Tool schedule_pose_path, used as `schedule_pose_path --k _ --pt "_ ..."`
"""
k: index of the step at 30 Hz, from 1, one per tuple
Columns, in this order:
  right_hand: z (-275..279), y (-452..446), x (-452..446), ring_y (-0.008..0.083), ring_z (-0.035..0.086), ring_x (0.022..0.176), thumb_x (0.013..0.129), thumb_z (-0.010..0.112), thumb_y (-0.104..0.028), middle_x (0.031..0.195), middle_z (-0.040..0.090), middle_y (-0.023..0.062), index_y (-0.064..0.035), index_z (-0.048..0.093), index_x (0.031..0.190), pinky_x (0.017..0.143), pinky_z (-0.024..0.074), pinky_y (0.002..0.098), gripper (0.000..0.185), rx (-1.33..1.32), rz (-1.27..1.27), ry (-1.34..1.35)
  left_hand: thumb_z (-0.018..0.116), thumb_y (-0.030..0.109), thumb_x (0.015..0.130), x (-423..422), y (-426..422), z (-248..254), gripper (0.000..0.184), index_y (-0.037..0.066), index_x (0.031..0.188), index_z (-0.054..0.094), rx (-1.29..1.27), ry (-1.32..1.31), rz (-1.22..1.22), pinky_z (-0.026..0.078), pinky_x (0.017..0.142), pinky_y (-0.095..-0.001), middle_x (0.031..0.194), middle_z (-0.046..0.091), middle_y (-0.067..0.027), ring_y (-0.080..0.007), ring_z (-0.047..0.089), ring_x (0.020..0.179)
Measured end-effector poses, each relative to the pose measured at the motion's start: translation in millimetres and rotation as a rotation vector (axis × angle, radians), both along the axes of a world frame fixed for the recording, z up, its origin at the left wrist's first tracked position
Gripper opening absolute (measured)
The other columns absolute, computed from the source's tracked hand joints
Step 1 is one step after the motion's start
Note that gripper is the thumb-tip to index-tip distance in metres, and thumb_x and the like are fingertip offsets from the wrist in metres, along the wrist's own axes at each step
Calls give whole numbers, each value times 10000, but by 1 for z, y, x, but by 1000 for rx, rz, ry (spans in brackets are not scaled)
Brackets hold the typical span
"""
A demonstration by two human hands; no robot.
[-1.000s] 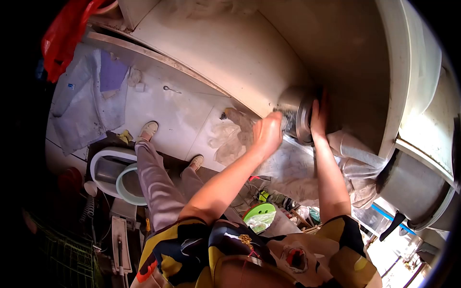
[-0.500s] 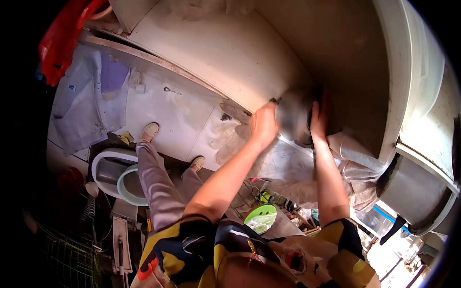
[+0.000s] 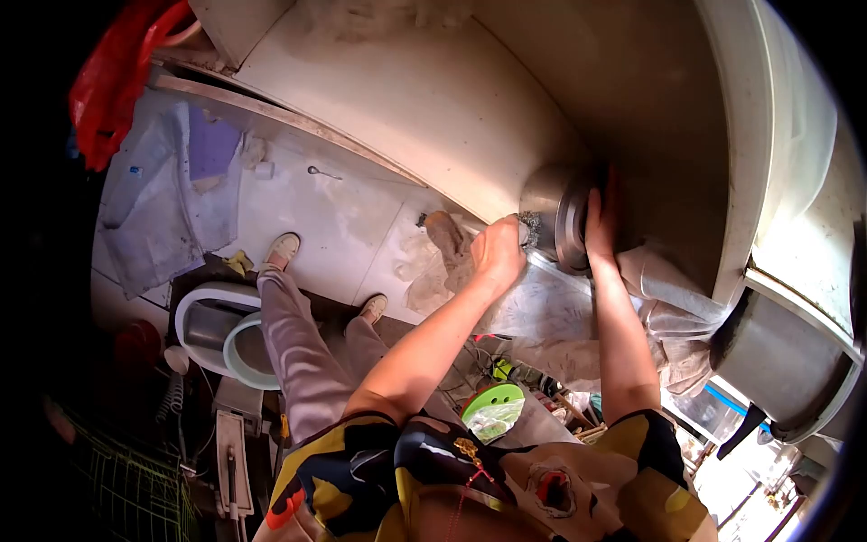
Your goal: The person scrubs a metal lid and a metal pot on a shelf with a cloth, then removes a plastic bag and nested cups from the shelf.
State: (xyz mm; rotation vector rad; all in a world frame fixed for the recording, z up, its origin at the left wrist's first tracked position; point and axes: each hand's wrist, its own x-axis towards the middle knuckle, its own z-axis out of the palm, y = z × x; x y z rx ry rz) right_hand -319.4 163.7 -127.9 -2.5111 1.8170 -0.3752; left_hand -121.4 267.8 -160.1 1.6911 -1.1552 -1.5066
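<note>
A metal pot [image 3: 544,194] lies tilted at the inner corner of a pale cabinet-like surface, its stepped round end facing right. My left hand [image 3: 497,253] is closed around a grey steel wool scourer [image 3: 533,228], which touches the pot's lower left side. On the right, my right hand [image 3: 600,226] grips the pot's stepped end, thumb toward me; its other fingers are partly hidden in shadow. Under the pot and both hands lies a crumpled clear plastic sheet [image 3: 537,298].
A raised pale board edge [image 3: 298,122] borders the surface on the left. Beyond it, a spoon [image 3: 323,172] lies on the tiled floor. A large metal pot [image 3: 777,361] stands at the right. Low left are a basin [image 3: 251,352] and a green colander-like item [image 3: 492,411].
My left hand has shifted slightly down along the pot with the scourer. The pot, blurred before, now shows clearly and has turned a little. My right hand stays on it.
</note>
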Motion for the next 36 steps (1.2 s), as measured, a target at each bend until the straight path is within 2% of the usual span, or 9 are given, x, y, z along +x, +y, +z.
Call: schedule_pose_path --k 8,11,13,18,25,28,32,34,36 --pt "-1 1 -4 417 298 1278 928 415 -396 1386 301 276 -66 295 1398 1068 230 447 588 25 -56 -19 552 -55 662 -5 -1 8 282 -2 939 558 -181 -157 84 483 752 -449 978 578 -205 -382 584 881" --pt "0 1 -1 413 309 1271 923 423 -399 1388 304 268 -64 298 1397 1067 233 446 593 9 -46 -8 552 -52 666 -8 -5 7 337 -4 1000 562 -168 -68 270 478 755 -450 977 572 -213 -387 574 885" --pt "0 1 1 410 312 1269 921 430 -395 1384 313 264 -59 301 1394 1066 234 446 594 11 -67 10 561 -46 666 -5 -31 3 402 6 1064 558 -285 -58 372 471 776 -446 973 572 -220 -402 568 895" --pt "1 -5 0 404 321 1266 915 448 -377 1370 342 256 -43 320 1382 1064 241 444 589 -17 23 26 591 -40 663 -1 -18 3 455 -16 1114 534 -153 45 215 451 845 -447 1049 573 -238 -407 559 966" --pt "7 -1 0 402 334 1259 905 466 -334 1363 355 253 -43 339 1373 1053 258 439 565 -5 -3 19 568 -54 674 -2 -27 -2 430 -21 1101 535 -119 101 255 452 839 -445 1026 583 -252 -412 558 966" --pt "5 -5 -2 403 343 1251 903 467 -332 1357 359 253 -54 339 1376 1049 262 438 564 -14 10 17 598 -60 646 -6 -6 -2 450 -10 1088 525 -187 109 235 466 796 -445 987 573 -217 -396 567 919" --pt "2 -4 -4 402 353 1238 902 468 -337 1351 362 251 -63 332 1382 1045 263 439 569 -24 21 11 568 -64 668 -14 12 10 427 -3 1090 548 -159 172 275 452 838 -426 1050 578 -208 -395 551 987" --pt "6 -3 -3 402 351 1238 901 469 -336 1352 360 250 -63 331 1382 1045 261 440 570 -20 22 26 560 -85 649 -11 -2 6 446 -5 1088 557 -344 127 383 452 852 -421 1091 570 -187 -384 548 999" --pt "5 -2 -3 402 350 1238 900 470 -336 1352 357 250 -62 330 1382 1045 260 442 571 -19 21 33 540 -72 655 -8 -43 -1 465 26 1108 570 -530 44 331 448 870 -418 1090 583 -182 -382 551 987"
